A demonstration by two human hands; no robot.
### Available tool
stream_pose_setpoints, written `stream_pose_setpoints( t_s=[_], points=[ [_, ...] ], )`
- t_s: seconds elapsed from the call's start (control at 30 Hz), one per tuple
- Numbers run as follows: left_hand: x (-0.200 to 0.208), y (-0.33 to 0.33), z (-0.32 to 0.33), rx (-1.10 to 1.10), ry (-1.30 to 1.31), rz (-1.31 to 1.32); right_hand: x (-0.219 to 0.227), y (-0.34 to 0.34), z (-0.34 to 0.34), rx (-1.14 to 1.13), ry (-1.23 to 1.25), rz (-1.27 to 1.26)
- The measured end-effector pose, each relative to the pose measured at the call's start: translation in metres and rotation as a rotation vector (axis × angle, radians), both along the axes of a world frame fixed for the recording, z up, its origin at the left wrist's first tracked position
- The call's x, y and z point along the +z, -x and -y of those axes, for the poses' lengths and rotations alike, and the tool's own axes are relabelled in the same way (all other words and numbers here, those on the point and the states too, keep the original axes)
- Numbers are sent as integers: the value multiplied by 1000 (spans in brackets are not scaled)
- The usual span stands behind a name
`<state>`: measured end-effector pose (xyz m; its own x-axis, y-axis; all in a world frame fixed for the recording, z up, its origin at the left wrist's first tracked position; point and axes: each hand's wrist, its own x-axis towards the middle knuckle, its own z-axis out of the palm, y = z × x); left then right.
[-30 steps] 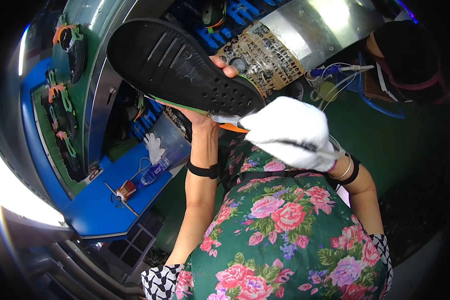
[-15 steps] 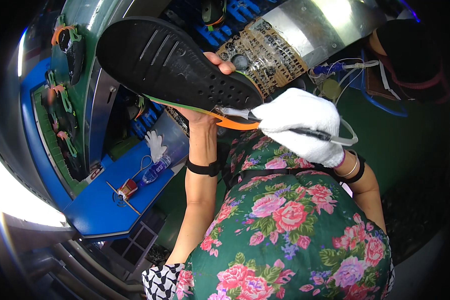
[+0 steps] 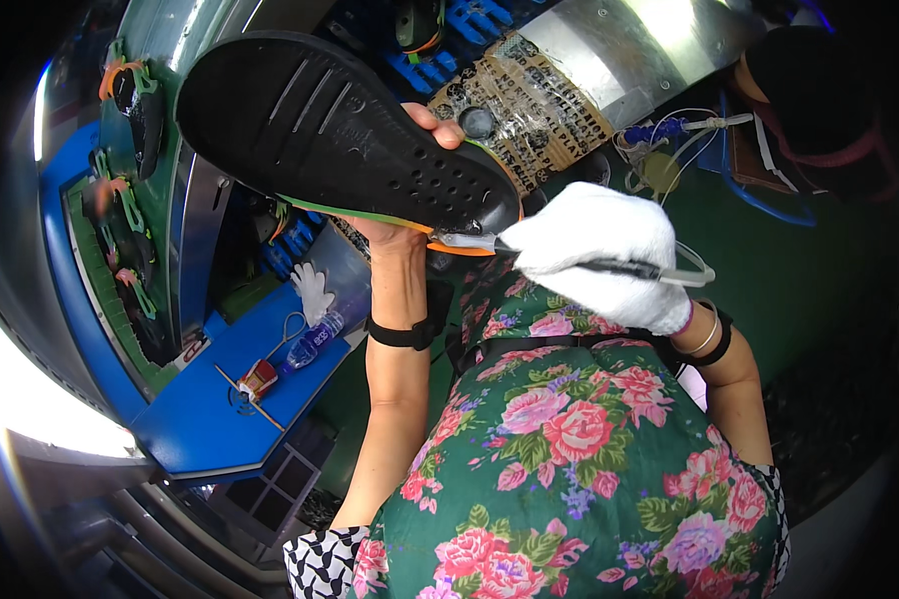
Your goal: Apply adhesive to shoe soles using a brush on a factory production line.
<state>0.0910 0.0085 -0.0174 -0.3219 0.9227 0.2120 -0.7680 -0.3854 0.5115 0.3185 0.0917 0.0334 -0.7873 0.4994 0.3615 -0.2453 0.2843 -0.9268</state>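
A black shoe sole [image 3: 320,140] with a green and orange rim is tilted up in front of me, its forefoot to the upper left and its heel toward the right. My bare left hand [image 3: 390,234] grips it from beneath; fingertips curl over the far edge. In a white knit glove, my right hand [image 3: 599,255] is closed around a dark-handled brush, whose clear tube loops out behind the hand. The pale brush tip [image 3: 466,241] touches the orange rim at the heel's near edge. The gloved fingers hide part of the handle.
Several sandal-like shoe parts [image 3: 140,115] stand on the machine at left. On the blue table [image 3: 185,424] are a plastic bottle [image 3: 315,341], a red container [image 3: 257,379] and a white glove [image 3: 312,290]. Beyond the sole lies taped cardboard [image 3: 529,110]; tubing [image 3: 669,145] hangs at right.
The sole has shifted slightly left and turned a little in my left hand. The brush tip has moved slightly down and now covers more of the orange rim.
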Motion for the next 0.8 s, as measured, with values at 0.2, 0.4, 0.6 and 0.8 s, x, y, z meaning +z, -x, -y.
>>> stream_pose_setpoints(
  t_s=[0.2, 0.4, 0.6, 0.8],
  points=[
    [6, -3, -6, 23, -14, -95, 5, -3, 1, -24, -57, 17],
    [10, 0, -4, 8, 100, -263, 5, -7, -2, -26, -90, 7],
    [11, -6, -7, 30, 103, -245, -3, -11, -6, 6, -57, 10],
    [6, -4, -8, 12, 155, -239, 8, -10, 4, -21, -258, -72]
  ],
)
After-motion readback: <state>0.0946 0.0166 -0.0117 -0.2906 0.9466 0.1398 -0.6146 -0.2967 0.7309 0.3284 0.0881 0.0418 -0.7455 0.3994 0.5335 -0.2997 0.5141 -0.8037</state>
